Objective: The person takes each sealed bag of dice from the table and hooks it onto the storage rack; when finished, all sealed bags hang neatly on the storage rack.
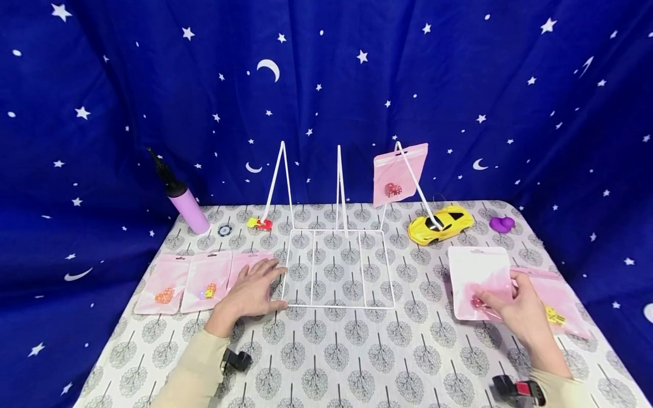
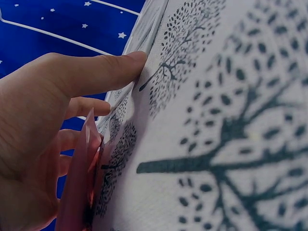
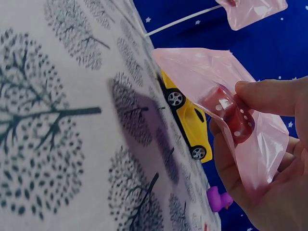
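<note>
My right hand [image 1: 520, 311] pinches a pink zip pouch [image 1: 478, 272] between thumb and fingers, raised above the table. Red dice [image 3: 231, 113] show through its clear side in the right wrist view. A white wire display rack [image 1: 336, 307] stands mid-table, and another pink pouch [image 1: 400, 170] with red dice hangs on its right arm. My left hand [image 1: 252, 292] lies at the rack's left edge, fingers fairly straight, thumb tip at the front corner. Partly beneath that hand is a pink pouch [image 1: 250, 260]; its contents are hidden.
Two pouches [image 1: 165, 277] with orange and yellow dice lie at left; another pouch [image 1: 566, 306] with yellow dice lies beside my right hand. Behind stand a purple pump [image 1: 191, 212], a small toy car [image 1: 260, 224], a round chip [image 1: 224, 230], a yellow car [image 1: 441, 224] and a purple duck [image 1: 502, 224].
</note>
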Demonstrator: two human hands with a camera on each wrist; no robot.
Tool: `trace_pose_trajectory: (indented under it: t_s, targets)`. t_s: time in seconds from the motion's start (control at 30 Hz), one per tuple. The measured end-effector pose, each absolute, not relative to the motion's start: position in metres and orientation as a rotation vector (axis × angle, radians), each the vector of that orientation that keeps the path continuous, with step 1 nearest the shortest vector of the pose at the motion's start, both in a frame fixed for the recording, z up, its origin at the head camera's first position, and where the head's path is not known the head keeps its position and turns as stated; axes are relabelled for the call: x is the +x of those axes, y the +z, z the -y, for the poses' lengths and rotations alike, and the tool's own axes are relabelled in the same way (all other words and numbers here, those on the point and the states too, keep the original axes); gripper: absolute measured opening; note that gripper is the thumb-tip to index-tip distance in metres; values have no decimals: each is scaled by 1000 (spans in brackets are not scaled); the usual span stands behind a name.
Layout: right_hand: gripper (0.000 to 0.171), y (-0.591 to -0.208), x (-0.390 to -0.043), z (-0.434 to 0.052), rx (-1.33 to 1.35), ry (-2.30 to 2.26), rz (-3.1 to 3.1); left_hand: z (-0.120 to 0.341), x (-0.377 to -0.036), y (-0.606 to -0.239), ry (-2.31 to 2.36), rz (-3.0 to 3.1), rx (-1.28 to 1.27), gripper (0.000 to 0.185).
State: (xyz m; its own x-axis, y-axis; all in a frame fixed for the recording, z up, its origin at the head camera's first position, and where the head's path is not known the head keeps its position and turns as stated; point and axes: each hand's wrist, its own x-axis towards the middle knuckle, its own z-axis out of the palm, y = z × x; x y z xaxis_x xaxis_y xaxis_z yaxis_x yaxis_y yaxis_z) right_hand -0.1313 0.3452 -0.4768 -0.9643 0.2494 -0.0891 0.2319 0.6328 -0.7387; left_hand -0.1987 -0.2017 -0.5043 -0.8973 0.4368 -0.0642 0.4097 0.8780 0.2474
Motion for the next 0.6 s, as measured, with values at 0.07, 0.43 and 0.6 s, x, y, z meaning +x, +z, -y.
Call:
trace_pose_trajectory:
  t_s: [0.07, 0.43, 0.6]
  targets:
    - [84, -474, -131, -342, -424, 1291, 2825, 202, -199, -505, 347, -2930, 664, 89]
    - [72, -462, -127, -332, -268, 1248, 2757, 202, -198, -503, 357, -2929, 673, 88]
    - [69, -454, -124, -326, -215, 1269, 2723, 202, -197, -503, 355, -2926, 673, 89]
